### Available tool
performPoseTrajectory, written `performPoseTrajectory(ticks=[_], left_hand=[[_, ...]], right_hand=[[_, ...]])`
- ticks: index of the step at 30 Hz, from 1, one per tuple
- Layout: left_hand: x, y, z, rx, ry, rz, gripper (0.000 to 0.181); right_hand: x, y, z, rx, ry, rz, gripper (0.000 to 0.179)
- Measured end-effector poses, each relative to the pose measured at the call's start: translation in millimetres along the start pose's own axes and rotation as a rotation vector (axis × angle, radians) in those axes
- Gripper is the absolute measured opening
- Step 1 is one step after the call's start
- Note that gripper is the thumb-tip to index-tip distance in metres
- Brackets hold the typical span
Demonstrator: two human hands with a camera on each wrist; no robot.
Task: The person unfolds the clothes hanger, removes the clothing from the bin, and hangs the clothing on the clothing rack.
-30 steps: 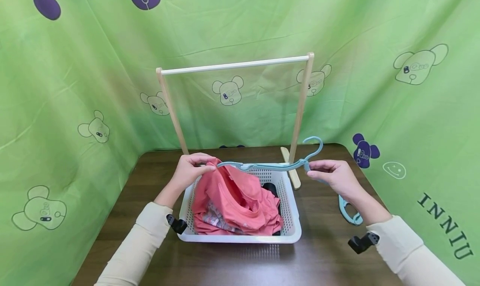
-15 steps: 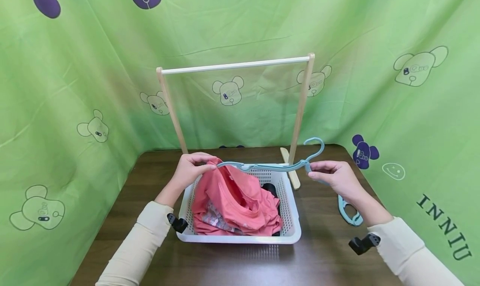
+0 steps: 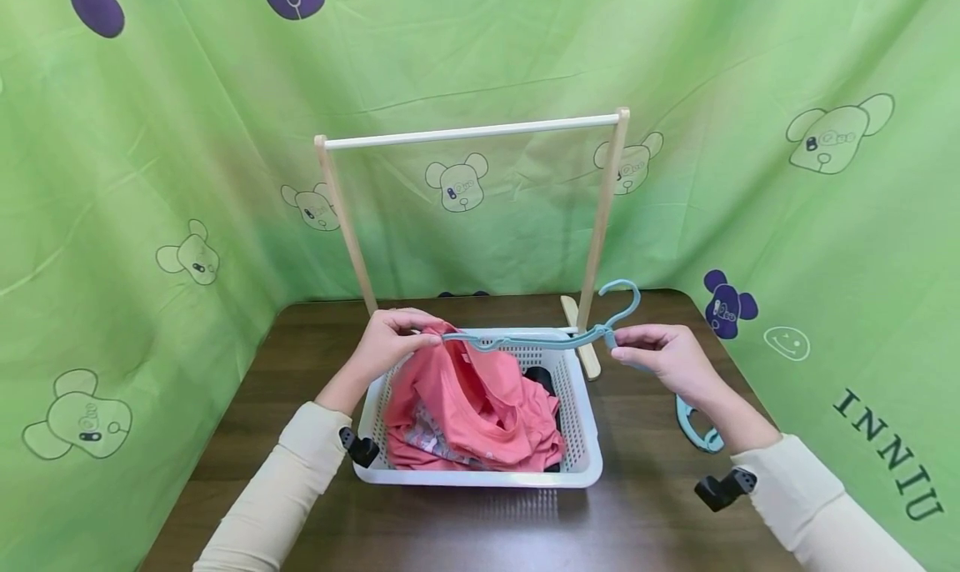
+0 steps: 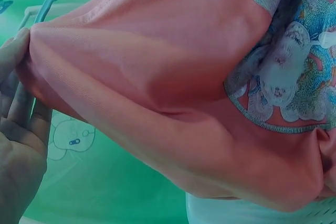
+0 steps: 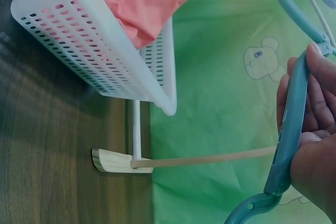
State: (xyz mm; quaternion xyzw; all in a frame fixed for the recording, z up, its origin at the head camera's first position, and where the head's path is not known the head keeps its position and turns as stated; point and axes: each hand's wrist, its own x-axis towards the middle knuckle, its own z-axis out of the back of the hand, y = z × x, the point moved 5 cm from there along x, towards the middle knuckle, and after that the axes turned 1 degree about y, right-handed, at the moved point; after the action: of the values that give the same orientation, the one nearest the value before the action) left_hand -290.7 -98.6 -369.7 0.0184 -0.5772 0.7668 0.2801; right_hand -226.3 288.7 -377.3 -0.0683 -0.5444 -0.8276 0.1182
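My left hand (image 3: 392, 343) pinches an edge of the coral-pink shirt (image 3: 480, 413) near its neck opening, lifting that part above the basket. In the left wrist view the shirt stretches from the fingertips, and a printed patch shows on its front. My right hand (image 3: 663, 355) grips a light blue clothes hanger (image 3: 525, 338) by the arm below its hook. The other hanger arm reaches across to the left fingertips, and its tip is hidden at the cloth. In the right wrist view, thumb and fingers close round the blue hanger arm (image 5: 291, 124).
A white perforated basket (image 3: 480, 478) holds the rest of the shirt and something black (image 3: 540, 378). Behind it stands a wooden rack with a white rail (image 3: 472, 132) and a foot (image 3: 588, 359). Another blue hanger (image 3: 701, 430) lies right on the brown table (image 3: 637, 505).
Over the last half second the hanger has shifted slightly left and its hook has tilted a little. My left hand has moved slightly right, still pinching the shirt.
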Motion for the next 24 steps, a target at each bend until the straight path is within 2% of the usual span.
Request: performPoseTrajectory(ticks=[9,17,24], left_hand=[[3.8,-1.9,-13.7,-0.06,0.024,0.052,0.023],[2.7,-28.5,-25.0,-0.112,0.047,0.053,0.016],[5.0,-32.8,-30.9,-0.159,0.052,0.042,0.012]], right_hand=[[0.8,1,-1,-0.026,-0.001,-0.009,0.033],[1.5,4,-2,-0.052,-0.002,-0.004,0.03],[2.1,4,-5,-0.063,-0.002,-0.018,0.031]])
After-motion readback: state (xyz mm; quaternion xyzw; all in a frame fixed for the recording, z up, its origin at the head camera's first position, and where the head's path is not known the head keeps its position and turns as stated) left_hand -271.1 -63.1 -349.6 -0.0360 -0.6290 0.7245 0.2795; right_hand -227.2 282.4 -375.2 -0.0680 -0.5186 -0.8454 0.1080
